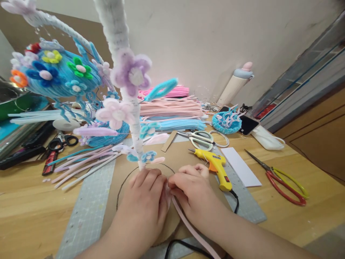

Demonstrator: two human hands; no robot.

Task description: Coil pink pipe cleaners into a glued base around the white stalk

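Cardboard (110,216) lies beneath the white stem (137,140), its foot wrapped in the left hand's (145,201) curled fingers — seemingly for steadiness — while the right hand (192,190) pinches a pale pink strip (184,220) beside it; the glue gun (220,167) rests nearby, probably for easy reach.

The small yellow plastic glue gun (219,168), right of centre, is showing an orange trigger. The big white fuzzy stem (118,39), top centre, is wearing a flower of purple fuzzy petals with a pale middle (132,73).
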